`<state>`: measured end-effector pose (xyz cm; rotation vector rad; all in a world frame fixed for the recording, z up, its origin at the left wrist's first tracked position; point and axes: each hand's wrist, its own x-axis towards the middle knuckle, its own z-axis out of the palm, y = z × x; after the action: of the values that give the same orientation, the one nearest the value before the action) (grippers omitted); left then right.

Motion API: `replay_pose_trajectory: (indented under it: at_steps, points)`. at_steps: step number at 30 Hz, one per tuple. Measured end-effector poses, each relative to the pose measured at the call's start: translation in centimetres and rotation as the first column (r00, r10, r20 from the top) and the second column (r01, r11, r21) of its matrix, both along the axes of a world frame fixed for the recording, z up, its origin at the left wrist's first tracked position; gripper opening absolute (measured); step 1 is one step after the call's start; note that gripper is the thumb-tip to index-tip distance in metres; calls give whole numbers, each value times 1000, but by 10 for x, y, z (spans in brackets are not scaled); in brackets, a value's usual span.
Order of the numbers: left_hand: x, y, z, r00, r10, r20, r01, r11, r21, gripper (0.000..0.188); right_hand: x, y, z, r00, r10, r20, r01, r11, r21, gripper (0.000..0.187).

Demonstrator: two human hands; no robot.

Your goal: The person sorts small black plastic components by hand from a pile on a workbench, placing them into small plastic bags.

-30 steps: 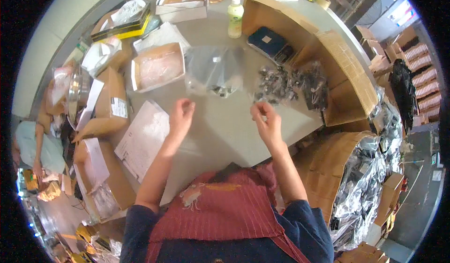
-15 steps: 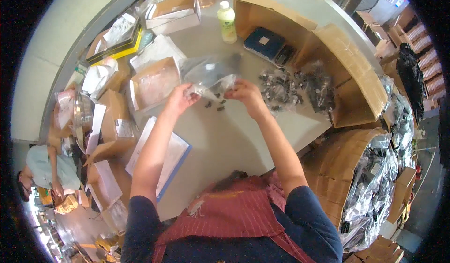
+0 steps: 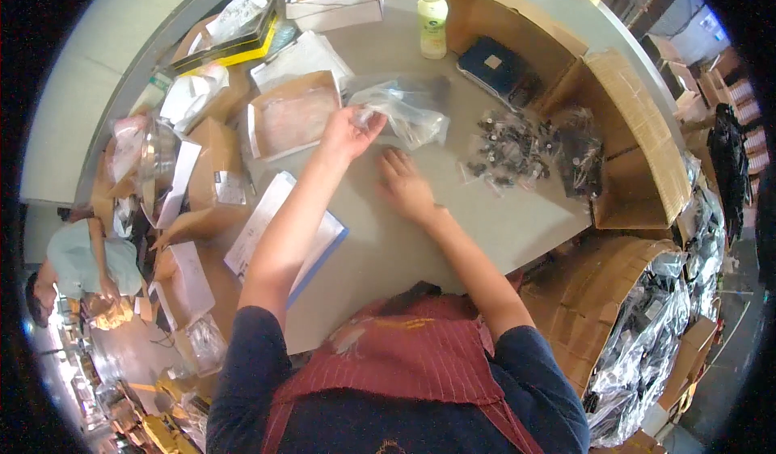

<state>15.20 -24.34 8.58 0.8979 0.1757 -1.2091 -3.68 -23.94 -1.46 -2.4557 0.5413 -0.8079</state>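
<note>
My left hand [image 3: 353, 133] grips a clear plastic bag [image 3: 416, 118] near its edge, fingers closed on the film. The bag is crumpled and hangs out to the right above the table [image 3: 388, 252]. My right hand [image 3: 406, 185] is palm down on the tabletop, just below the bag. Its fingers are bunched and curled downward, and what they cover or hold is hidden. To the right lies a pile of small black parts [image 3: 509, 151], some in clear bags. Beside them is a dark bag of parts [image 3: 579, 155].
An open carton [image 3: 638, 122] lies around the parts, with a dark blue flat object [image 3: 489, 66] inside. A bottle [image 3: 432, 24] stands at the back. On the left are a shallow box [image 3: 295, 114], a clipboard [image 3: 319, 256] and several cartons. A co-worker [image 3: 93, 256] is at far left.
My right hand has let go of the bag and moved down onto the table, where small black parts were visible. My left hand still holds the bag. The view has shifted slightly.
</note>
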Motion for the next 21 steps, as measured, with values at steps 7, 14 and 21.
replay_pose_trajectory:
  at_steps: [7, 14, 21]
  points:
    - [2, 17, 9, 999, 52, -15, -53, 997, -59, 23, -24, 10, 17, 964, 261, 46, -265, 937, 227, 46]
    - [0, -17, 14, 994, 89, -63, -94, 993, -65, 33, -30, -32, 17, 950, -308, 42, 300, 943, 142, 56]
    - [9, 17, -3, 996, -70, 48, 74, 994, -83, 35, -24, -12, 26, 987, 14, -162, 27, 968, 250, 52]
